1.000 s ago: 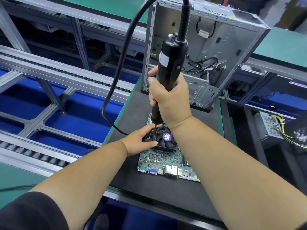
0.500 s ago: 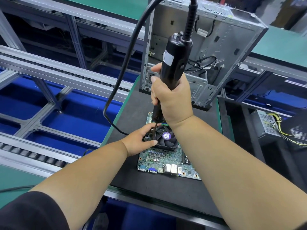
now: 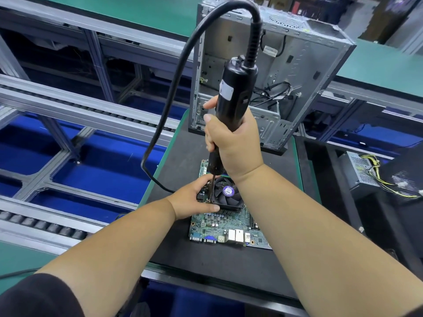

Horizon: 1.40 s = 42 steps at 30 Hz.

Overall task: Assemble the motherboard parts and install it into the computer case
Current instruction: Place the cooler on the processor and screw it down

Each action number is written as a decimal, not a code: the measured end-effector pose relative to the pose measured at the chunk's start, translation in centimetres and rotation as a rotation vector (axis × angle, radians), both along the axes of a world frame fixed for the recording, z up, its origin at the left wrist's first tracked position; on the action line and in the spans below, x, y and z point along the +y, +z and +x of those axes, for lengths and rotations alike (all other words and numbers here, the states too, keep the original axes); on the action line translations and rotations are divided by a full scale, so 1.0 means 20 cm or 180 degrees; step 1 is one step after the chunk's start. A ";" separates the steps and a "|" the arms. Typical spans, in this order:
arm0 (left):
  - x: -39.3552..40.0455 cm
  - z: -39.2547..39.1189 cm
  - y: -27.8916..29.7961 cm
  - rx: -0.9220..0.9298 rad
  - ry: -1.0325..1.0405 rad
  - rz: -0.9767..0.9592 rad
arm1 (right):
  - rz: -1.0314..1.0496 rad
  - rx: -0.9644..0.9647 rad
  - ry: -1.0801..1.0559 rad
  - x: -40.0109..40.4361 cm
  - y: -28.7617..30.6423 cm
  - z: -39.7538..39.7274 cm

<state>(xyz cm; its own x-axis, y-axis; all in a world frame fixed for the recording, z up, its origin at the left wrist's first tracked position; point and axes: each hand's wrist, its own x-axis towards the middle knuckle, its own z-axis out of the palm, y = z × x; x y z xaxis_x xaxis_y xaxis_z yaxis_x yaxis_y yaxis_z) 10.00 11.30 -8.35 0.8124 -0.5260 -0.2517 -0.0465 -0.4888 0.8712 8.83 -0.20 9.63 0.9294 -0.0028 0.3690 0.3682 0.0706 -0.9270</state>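
A green motherboard (image 3: 219,225) lies on the black mat (image 3: 224,268), with a black CPU cooler fan (image 3: 227,194) mounted on it. My right hand (image 3: 233,143) grips a black electric screwdriver (image 3: 235,88) held upright; its bit comes down at the fan's left edge. My left hand (image 3: 192,200) holds the fan's left side, thumb at the front corner and fingers curled over the far corner beside the bit. The open grey computer case (image 3: 286,72) stands upright behind the board.
The screwdriver's thick black cable (image 3: 174,81) loops to the left of the tool. A grey power supply (image 3: 364,170) with yellow wires sits at right. Roller conveyor rails (image 3: 68,106) and blue bins (image 3: 96,170) lie to the left.
The view has shifted slightly. The screwdriver stays upright over the fan's left edge and my left hand keeps its hold on the fan.
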 end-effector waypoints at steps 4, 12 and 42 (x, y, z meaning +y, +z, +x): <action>-0.02 0.00 0.01 -0.0406 0.0066 0.0174 | -0.0012 0.0015 0.0001 0.00 0.00 0.01; -0.04 0.02 0.02 -0.0689 -0.0006 0.0002 | 0.0137 0.0149 -0.0075 -0.05 0.03 0.06; 0.07 0.13 0.09 -0.0864 -0.0374 0.0850 | 0.0391 -0.0154 -0.0395 -0.10 0.10 0.07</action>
